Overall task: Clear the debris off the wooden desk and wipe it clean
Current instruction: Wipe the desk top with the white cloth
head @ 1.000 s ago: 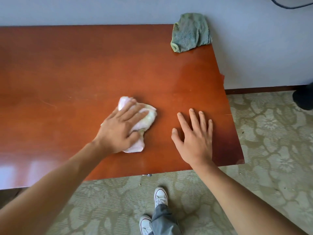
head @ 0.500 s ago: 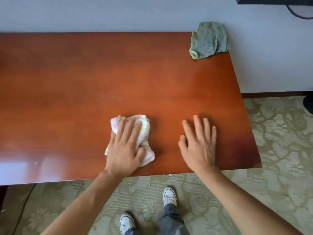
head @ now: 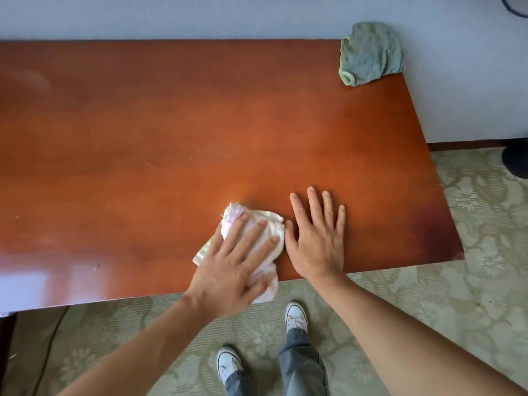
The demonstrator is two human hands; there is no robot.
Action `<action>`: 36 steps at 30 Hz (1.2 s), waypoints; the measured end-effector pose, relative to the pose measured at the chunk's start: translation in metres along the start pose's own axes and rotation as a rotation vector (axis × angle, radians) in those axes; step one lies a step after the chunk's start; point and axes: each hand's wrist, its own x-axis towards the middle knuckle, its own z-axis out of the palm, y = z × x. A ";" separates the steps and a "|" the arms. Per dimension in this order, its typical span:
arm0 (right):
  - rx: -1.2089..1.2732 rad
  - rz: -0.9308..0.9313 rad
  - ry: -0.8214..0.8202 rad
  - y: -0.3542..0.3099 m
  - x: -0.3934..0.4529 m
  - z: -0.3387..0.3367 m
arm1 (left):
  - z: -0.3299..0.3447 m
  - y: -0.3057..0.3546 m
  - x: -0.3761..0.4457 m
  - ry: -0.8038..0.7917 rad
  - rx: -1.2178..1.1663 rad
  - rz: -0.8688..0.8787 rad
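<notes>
A person's left hand [head: 231,270] presses flat, fingers spread, on a crumpled white terry cloth [head: 257,244] near the front edge of the glossy reddish-brown wooden tabletop [head: 200,124], while the right hand [head: 315,238] rests open-palmed just beside it; neither grip pinches anything. To wipe well, I would keep even pressure and overlap the strokes along the front edge. A rumpled, fluffy green cloth [head: 370,54] sits at the far right corner against the wall.

A glossy, smooth reddish wooden desk [head: 200,132] reflects window light; a nubby white terry cloth [head: 258,227] and a fuzzy green microfibre cloth [head: 368,54] lie on it above patterned woven carpet [head: 471,281].
</notes>
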 end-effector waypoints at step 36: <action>0.006 0.032 0.011 -0.002 0.004 0.002 | -0.012 -0.104 0.105 -0.012 -0.051 0.106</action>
